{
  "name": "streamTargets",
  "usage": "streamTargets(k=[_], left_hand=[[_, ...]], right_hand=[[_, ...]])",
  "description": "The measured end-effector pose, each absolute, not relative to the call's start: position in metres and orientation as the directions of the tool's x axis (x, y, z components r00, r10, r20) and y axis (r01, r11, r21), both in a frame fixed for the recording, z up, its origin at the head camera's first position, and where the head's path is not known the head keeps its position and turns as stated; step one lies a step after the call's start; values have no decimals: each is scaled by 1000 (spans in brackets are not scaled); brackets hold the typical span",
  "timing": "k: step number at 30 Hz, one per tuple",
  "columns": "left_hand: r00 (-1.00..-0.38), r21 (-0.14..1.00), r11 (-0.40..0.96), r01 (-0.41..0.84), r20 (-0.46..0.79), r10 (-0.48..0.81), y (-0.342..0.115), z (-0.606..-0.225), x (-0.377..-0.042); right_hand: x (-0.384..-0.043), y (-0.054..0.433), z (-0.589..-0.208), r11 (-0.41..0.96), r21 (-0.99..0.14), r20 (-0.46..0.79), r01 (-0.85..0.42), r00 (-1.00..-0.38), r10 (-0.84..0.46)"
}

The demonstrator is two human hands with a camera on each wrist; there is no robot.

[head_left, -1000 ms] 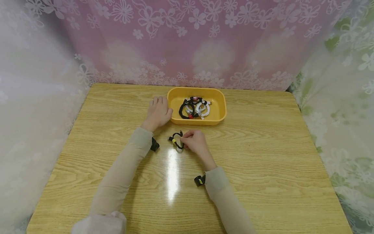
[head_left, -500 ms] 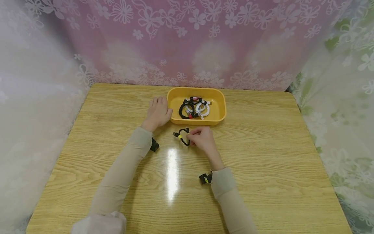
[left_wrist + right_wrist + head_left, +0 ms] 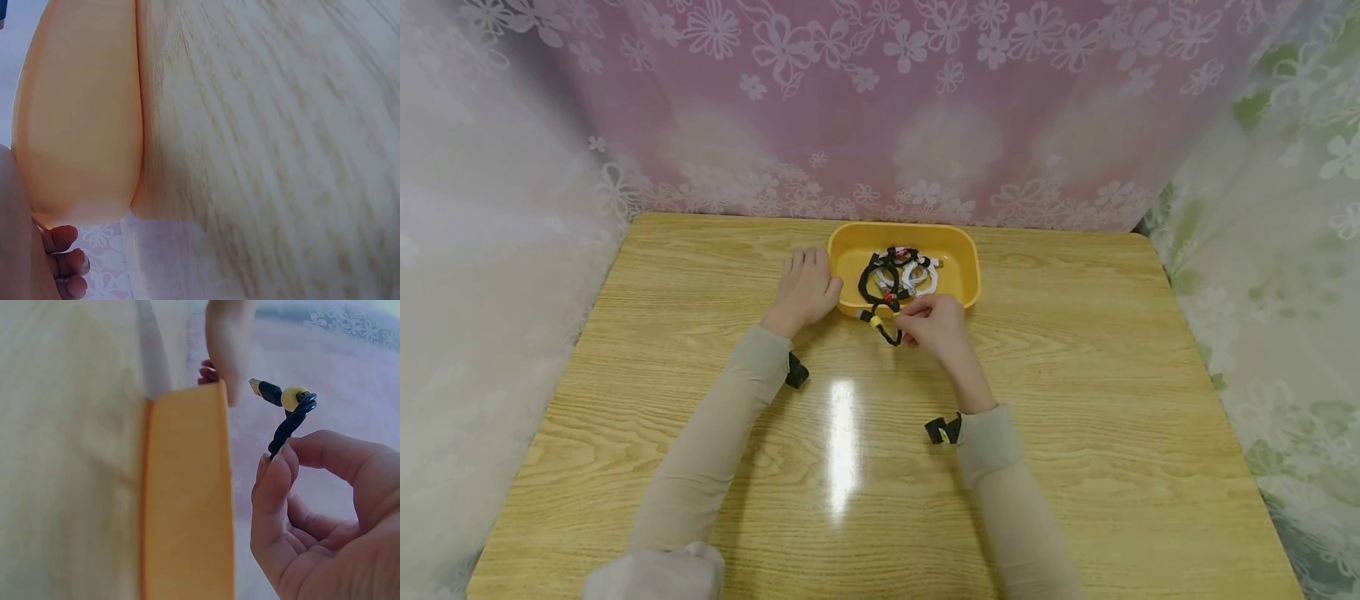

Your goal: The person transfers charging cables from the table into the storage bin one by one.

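Observation:
In the head view my right hand (image 3: 934, 327) pinches a coiled black USB cable (image 3: 887, 335) between thumb and fingers, over the near rim of a yellow plastic bin (image 3: 962, 307). A yellow tie binds the coil. The right wrist view shows the cable's twisted strands (image 3: 292, 428) and metal plug held up clear of the rim. My left hand (image 3: 803, 287) grips the bin at its left end, thumb at the rim and fingers curled outside; the left wrist view shows fingertips (image 3: 65, 262) beyond the bin wall (image 3: 81, 125). Part of that grip is hidden.
Inside the bin lie several coiled cables: a black coil (image 3: 867, 287) with a red tie and white coils (image 3: 931, 279) among them. The wooden table (image 3: 1075, 400) spreads around it. A pink floral curtain (image 3: 850, 125) hangs behind the table's far edge.
My right hand has carried the black cable forward and slightly right, from the table in front of the bin to over its near rim. The left hand stays put.

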State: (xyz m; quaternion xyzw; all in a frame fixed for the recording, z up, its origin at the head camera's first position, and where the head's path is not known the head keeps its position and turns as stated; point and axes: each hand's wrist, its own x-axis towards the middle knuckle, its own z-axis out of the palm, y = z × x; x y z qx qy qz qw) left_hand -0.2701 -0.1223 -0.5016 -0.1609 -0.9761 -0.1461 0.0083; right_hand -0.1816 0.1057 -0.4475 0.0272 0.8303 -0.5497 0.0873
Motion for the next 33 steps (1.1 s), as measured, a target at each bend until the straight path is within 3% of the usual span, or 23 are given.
streamTargets(k=[10,20,33], left_hand=[[-949,301,901,313,55,311,-122,-500,-269],[-944,310,895,322,38,326,-122,-500,-270],[-946,303,897,322,53,321,-123,-501,-270]], right_hand=[[-213,118,-422,401,-907,-163,127,-985,-58],[-242,120,-424,351,-923,-181,158,-983,-35],[-272,113,-443,485,-851,-214,200,-976,28]])
